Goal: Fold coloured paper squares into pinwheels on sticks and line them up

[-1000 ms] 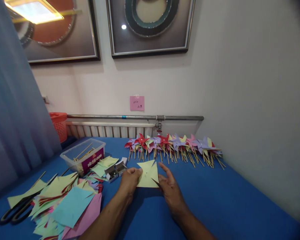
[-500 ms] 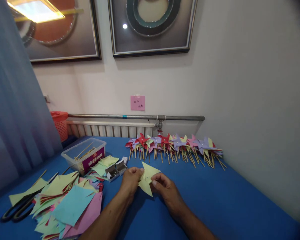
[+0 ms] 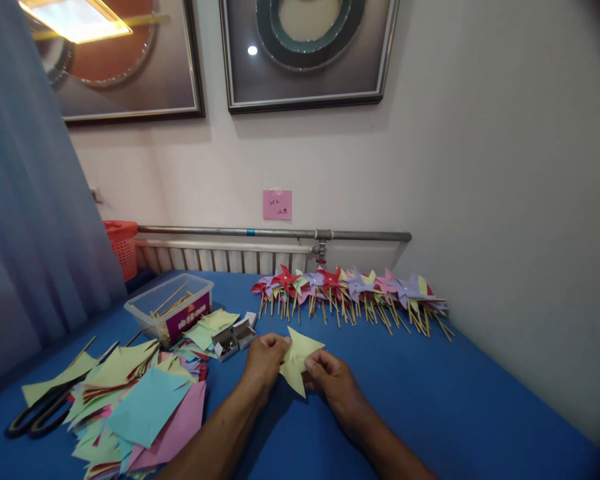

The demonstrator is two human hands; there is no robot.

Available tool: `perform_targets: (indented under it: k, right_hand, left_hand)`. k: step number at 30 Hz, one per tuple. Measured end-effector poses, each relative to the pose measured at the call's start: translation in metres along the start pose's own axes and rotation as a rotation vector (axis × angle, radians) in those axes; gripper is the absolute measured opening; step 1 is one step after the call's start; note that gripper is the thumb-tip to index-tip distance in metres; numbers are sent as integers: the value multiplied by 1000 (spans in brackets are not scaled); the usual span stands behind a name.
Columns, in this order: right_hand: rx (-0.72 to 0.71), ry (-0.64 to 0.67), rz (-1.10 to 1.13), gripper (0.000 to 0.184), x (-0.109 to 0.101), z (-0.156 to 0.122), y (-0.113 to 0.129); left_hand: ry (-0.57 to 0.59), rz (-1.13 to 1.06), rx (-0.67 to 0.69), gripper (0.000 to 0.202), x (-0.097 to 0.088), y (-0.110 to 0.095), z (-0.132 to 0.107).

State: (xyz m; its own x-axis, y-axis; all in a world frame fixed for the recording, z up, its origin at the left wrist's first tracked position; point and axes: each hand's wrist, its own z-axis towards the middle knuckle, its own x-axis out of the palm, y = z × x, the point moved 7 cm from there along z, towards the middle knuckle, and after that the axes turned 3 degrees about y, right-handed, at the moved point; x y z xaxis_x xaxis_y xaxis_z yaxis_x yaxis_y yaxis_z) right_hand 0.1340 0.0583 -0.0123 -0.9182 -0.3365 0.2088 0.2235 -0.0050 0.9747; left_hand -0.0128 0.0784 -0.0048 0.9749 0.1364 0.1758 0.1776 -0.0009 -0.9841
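A partly folded yellow paper pinwheel is held just above the blue table between both hands. My left hand pinches its left side with closed fingers. My right hand grips its right side, thumb and fingers pressed onto the folded flaps. Behind them lies a long row of finished pinwheels on sticks, red, purple, pink and yellow.
A heap of coloured paper squares covers the left of the table, with black scissors at its edge. A clear plastic box of sticks and small open boxes of pins sit behind. An orange basket stands by the curtain.
The flat yellow square has been folded inward into a pointed pinwheel shape. My right hand went from open beside the paper to closed on it.
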Motion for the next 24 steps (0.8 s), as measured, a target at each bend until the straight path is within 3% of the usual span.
perform_targets:
  k: [4,9,19,24]
  right_hand:
    - [-16,-45,-62,40,-5,2,0]
    - [-98,-130,-145,38,-16,3,12]
    - [-109,-132,-226,25,-16,-1,25]
    - [-106,-112,-198,27,-18,1,20]
  left_hand:
    - [28,13,-30,53,4,3,0]
    - [115,-43,-82,51,8,-7,-8]
    - [207,-107,-204,42,11,0,-12]
    - [220,-103,-202,44,11,-1,-12]
